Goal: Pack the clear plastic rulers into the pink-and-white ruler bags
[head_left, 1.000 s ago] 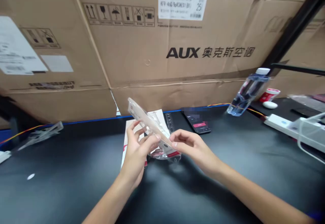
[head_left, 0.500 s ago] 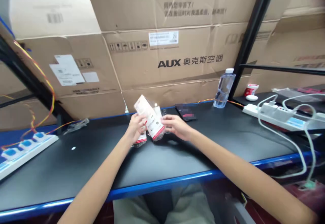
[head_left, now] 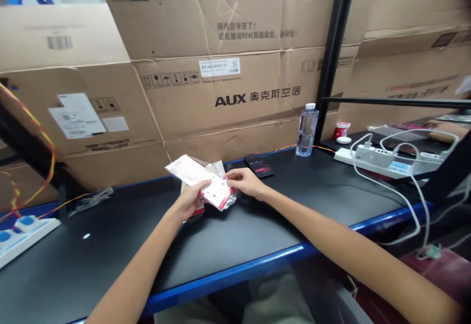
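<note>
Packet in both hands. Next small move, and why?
I'd probably lower the red-edged plastic packet onto the black bench top next: the left hand and right hand grip it at opposite sides just above the surface, and bare bench lies right in front of them. A second red-edged piece shows under the left hand, so keep clear of it.

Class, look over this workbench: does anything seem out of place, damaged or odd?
A crumpled clear plastic wrapper lies loose on the left of the black bench top, beside a trailing orange-and-yellow wire. It looks odd because it resembles stray packaging left lying there.
</note>
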Motion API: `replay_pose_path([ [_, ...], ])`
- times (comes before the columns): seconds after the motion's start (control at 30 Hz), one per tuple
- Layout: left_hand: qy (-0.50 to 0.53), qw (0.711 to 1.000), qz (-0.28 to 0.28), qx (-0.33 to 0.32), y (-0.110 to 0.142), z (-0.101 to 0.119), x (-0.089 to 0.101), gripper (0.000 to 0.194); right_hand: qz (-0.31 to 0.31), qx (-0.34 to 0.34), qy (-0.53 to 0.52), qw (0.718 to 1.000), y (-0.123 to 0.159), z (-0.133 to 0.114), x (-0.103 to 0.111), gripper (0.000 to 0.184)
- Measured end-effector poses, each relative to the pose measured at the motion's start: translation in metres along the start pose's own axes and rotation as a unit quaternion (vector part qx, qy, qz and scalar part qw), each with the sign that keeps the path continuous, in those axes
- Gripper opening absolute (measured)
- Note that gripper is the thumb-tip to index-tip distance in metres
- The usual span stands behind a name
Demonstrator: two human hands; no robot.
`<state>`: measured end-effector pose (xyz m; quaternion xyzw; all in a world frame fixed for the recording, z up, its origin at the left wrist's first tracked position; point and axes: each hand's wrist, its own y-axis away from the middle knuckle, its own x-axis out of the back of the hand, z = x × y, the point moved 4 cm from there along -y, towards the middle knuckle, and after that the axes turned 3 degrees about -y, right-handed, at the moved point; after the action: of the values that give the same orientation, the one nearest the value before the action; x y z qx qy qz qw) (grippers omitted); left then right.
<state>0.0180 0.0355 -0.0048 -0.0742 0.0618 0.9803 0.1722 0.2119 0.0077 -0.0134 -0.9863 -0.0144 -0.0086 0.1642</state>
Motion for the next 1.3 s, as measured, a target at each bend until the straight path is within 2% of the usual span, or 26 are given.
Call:
replay_pose_path([
  [0.17,0.005,1.0,-0.001,-0.022,0.004,0.007,-0.002,0.03,0.003,-0.001,-0.013,1.0,-0.002,0.001,-0.002,0.028],
  [0.27,0.023,0.999,0.0,-0.046,0.006,0.015,0.0,0.032,0.015,0.007,-0.019,1.0,-0.001,-0.005,-0.001,0.03],
  [0.33,0.031,0.998,0.003,-0.048,0.007,0.018,0.001,0.027,0.005,0.005,-0.024,1.0,0.002,-0.01,-0.002,0.03],
  [0.43,0.024,0.999,-0.009,-0.024,0.01,0.019,0.001,0.022,-0.036,-0.011,-0.036,0.999,0.005,-0.013,-0.007,0.026],
  [0.6,-0.014,0.997,-0.077,0.024,0.022,0.016,-0.013,0.039,-0.086,-0.048,-0.059,0.993,0.008,-0.007,-0.017,0.038],
  [0.77,-0.054,0.992,-0.118,-0.008,0.03,0.018,-0.025,0.05,-0.114,-0.087,-0.094,0.985,0.012,-0.007,-0.02,0.045],
  [0.87,-0.085,0.989,-0.116,-0.032,0.031,0.019,-0.029,0.055,-0.12,-0.092,-0.107,0.983,0.013,-0.008,-0.02,0.045],
  [1.1,-0.109,0.986,-0.108,-0.072,0.032,0.021,-0.031,0.055,-0.133,-0.072,-0.125,0.98,0.015,-0.008,-0.021,0.043],
  [1.3,-0.142,0.98,-0.114,-0.082,0.031,0.018,-0.029,0.05,-0.159,-0.054,-0.097,0.981,0.015,-0.006,-0.024,0.037],
])
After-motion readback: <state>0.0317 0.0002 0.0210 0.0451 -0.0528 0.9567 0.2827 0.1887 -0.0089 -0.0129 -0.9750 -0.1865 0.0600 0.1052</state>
